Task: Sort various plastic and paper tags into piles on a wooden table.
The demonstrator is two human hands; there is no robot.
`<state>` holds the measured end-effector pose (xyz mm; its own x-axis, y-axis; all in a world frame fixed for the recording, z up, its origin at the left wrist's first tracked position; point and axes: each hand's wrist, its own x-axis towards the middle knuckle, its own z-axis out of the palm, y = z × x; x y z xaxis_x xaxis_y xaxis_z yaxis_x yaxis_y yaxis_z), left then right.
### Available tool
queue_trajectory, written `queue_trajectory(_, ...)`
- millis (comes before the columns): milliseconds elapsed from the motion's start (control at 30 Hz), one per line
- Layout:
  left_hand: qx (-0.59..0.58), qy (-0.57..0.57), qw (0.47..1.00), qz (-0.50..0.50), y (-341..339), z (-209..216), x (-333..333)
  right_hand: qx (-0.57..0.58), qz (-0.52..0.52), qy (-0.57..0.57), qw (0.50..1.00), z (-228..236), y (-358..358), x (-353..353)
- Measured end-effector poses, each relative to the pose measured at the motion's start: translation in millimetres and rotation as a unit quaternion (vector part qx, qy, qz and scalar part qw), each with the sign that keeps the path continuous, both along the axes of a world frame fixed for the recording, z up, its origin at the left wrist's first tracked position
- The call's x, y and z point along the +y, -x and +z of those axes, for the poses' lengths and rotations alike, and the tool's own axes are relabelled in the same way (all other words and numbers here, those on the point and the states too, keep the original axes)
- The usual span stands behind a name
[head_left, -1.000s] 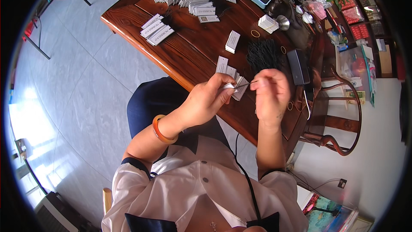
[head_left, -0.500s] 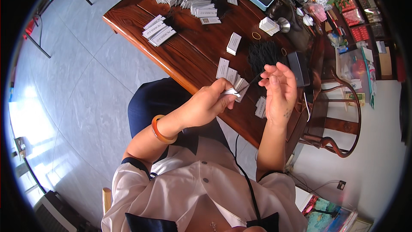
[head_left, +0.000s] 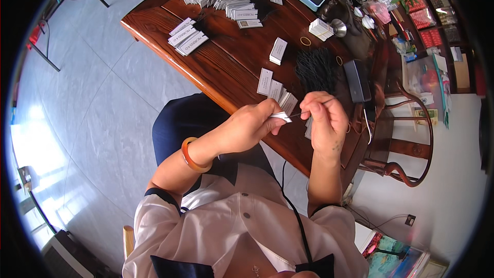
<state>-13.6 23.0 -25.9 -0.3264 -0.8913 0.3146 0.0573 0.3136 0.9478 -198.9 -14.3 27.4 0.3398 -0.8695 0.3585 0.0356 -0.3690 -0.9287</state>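
Note:
My left hand pinches a small white hang tag between thumb and fingers at the table's near edge. Just to its right, my right hand is closed, thumb against the fingers, on a thin black string that runs to the tag. Past the hands, loose white tags lie overlapped in a fanned row. A bundle of black strings rests on the table beyond my right hand. Part of another tag pile is hidden behind that hand.
On the wooden table are a short tag stack, a thicker tag stack, a tag group at left and a large strung heap. A dark box stands right; a wooden chair is beside the table.
My right hand has come down and slightly left, nearer the tag, and its fingers have closed in on the string. My left hand stays almost in place with the tag.

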Motion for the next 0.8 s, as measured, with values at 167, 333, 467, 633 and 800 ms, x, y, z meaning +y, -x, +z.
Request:
queue_trajectory(167, 0.051, -0.025, 0.998, -0.03, 0, 4, -1, 0.161, -0.033, 0.199, 0.966, 7, -5, 10)
queue_trajectory(333, -0.043, 0.186, 0.972, 0.134, -6, 20, -1, 0.252, -0.068, 0.364, 0.894, 11, -15, 7)
queue_trajectory(467, -0.002, 0.112, 0.982, 0.15, -8, 29, 7, 0.273, -0.077, 0.366, 0.887, 11, -19, 14)
queue_trajectory(633, 0.261, -0.169, 0.948, -0.071, -14, 12, 5, 0.285, -0.062, 0.385, 0.876, 12, -20, 14)
queue_trajectory(800, 0.201, -0.017, 0.979, 0.018, -12, 8, 3, 0.154, -0.061, 0.259, 0.952, 12, -15, 14)
